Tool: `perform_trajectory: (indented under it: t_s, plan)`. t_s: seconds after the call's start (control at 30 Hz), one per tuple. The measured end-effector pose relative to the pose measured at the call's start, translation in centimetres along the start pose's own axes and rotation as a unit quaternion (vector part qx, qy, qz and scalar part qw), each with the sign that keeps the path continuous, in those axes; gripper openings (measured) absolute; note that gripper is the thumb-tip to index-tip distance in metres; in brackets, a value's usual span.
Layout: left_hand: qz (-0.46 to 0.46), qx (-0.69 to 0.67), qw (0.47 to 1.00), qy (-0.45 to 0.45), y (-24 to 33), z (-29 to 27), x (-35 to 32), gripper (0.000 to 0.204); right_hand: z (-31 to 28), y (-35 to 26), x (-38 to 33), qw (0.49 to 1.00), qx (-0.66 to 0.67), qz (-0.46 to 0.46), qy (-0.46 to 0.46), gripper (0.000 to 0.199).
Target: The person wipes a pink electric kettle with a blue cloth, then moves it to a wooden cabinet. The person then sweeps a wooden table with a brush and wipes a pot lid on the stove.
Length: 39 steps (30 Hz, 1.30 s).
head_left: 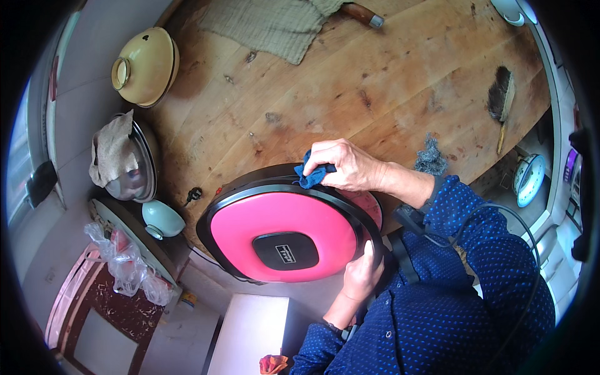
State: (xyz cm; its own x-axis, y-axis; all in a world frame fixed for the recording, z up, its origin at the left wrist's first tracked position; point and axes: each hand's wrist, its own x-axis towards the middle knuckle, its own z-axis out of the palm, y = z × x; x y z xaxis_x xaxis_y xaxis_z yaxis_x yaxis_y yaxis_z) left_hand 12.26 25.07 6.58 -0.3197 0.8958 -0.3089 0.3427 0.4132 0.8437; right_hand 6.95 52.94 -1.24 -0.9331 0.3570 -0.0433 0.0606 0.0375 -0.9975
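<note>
A pink electric griddle (234, 234) with a black rim and a dark square panel is tilted up at the table's near edge, its pink face toward me. My left hand (362, 275) grips its lower right edge. The thumb lies against the rim, and the other fingers are partly hidden. At the top edge, my right hand (344, 164) pinches a dark blue cloth (310, 177) pressed to the black rim. Behind the griddle's right side a second pink surface (369, 205) shows in part.
On the wooden table (350, 94) lie a grey-green cloth (265, 28), a scouring pad (431, 156) and a feather brush (501, 94). Along the left stand a yellow lidded bowl (147, 69), a metal bowl (134, 178) and a pale bowl (162, 219). A black plug (194, 195) sits beside the griddle.
</note>
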Motion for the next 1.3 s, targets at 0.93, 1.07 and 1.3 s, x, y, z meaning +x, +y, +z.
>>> perform_trajectory:
  t_s: [0.93,1.07,1.3]
  plan:
    - [-0.029,-0.001,1.0,-0.002,0.1,0.1,-0.1,0.071,3.5,2.0,8.5,0.996,0.035,-0.02,-0.085,0.026]
    - [-0.022,-0.006,1.0,0.007,0.1,0.2,-0.1,0.07,1.3,1.5,5.4,0.995,-0.002,-0.043,-0.087,0.021]
    - [-0.007,-0.002,1.0,0.007,0.0,0.0,0.0,0.071,-2.8,-1.2,-2.4,0.994,-0.024,0.022,-0.108,0.02]
